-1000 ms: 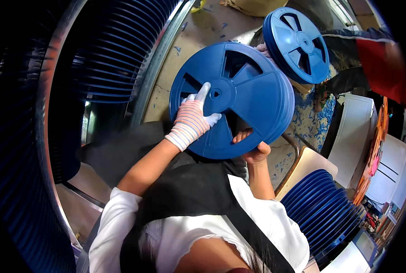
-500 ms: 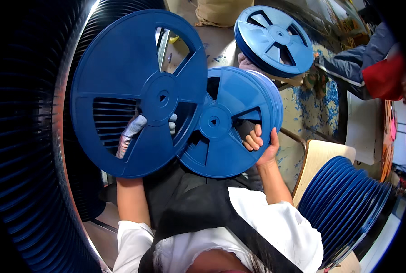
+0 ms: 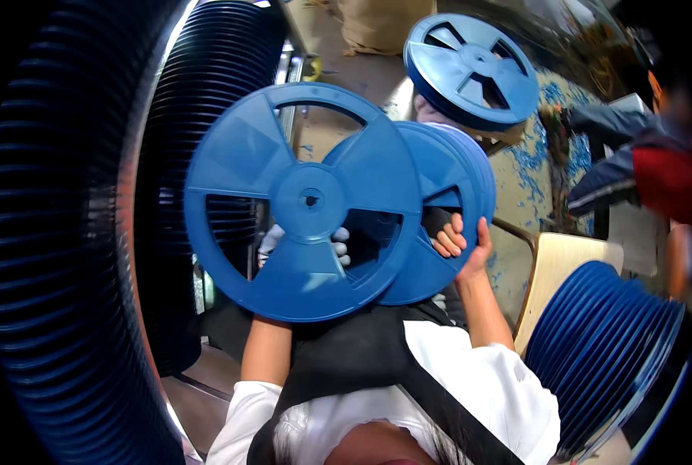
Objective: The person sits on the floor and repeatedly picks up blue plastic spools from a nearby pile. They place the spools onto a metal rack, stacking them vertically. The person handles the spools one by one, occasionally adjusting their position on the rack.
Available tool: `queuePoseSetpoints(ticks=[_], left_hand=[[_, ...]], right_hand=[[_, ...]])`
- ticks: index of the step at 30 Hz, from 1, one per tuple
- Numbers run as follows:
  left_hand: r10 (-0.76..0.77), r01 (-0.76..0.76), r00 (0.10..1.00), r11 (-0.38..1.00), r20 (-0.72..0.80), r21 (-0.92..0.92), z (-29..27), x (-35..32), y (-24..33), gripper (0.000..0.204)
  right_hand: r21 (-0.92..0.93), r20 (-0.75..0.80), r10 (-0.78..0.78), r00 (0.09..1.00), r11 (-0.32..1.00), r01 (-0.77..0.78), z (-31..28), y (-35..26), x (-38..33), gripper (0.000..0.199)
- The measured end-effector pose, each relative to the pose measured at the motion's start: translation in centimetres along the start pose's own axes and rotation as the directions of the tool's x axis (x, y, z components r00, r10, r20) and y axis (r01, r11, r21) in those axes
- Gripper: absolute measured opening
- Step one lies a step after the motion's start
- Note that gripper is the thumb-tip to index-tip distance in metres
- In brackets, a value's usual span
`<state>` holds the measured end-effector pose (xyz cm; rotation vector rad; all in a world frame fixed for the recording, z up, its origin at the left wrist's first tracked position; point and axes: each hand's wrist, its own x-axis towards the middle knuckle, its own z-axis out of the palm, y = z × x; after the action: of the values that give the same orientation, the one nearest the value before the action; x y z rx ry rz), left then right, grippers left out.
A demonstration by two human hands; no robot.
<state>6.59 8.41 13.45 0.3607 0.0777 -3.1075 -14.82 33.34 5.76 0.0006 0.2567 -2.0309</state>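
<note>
A blue plastic reel (image 3: 309,275) with three wide cut-outs faces me at the centre. My left hand (image 3: 341,246), in a pale glove, is closed on it from behind; thumb and fingertips show through two cut-outs on either side of the lower spoke. Just to the right, partly covered by this reel, stands a short stack of similar blue reels (image 3: 431,271). My bare right hand (image 3: 461,242) grips the stack's right side, fingers curled through a cut-out and thumb at the outer rim. The left reel overlaps the stack; whether they touch I cannot tell.
Long rows of dark blue reels (image 3: 48,256) curve along the left, with another row (image 3: 206,85) behind a metal edge. More reels lie flat on a stand (image 3: 474,70) at the back right. At right, a wooden chair (image 3: 571,252) bears several reels (image 3: 605,349). A person's leg (image 3: 609,167) is beyond.
My left hand has brought its reel rightward, so it now covers more of the right-hand stack. The right hand keeps its grip. The whole view has shifted slightly.
</note>
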Motion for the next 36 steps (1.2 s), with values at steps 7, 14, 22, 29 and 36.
queuePoseSetpoints(ticks=[7,14,22,29,36], left_hand=[[0.075,-0.076,0.996,0.997,0.040,0.017,-1.7,0.0,-0.6,0.075],[0.111,-0.081,0.976,0.984,0.187,-0.161,-3.5,-0.3,-1.0,0.072],[0.180,-0.178,0.982,0.983,-0.052,0.038,-0.8,-1.5,-1.5,0.081],[0.623,-0.135,0.727,0.543,-0.290,0.828,-1.0,-0.7,-0.7,0.064],[0.501,0.137,0.816,0.319,-0.289,0.938,-5.8,7.4,-4.0,0.105]], right_hand=[[-0.009,-0.010,-0.051,0.999,0.999,0.051,-1.1,0.6,-0.4,0.051],[-0.064,0.090,-0.059,0.994,0.996,0.064,-0.3,0.4,0.2,0.051],[-0.114,0.063,-0.069,0.996,0.991,0.076,0.9,0.4,0.5,0.056],[-0.228,-0.002,-0.166,0.986,0.960,0.161,1.3,1.5,0.4,0.060],[-0.561,-0.180,-0.117,0.977,0.828,-0.004,4.3,3.7,-0.4,0.057]])
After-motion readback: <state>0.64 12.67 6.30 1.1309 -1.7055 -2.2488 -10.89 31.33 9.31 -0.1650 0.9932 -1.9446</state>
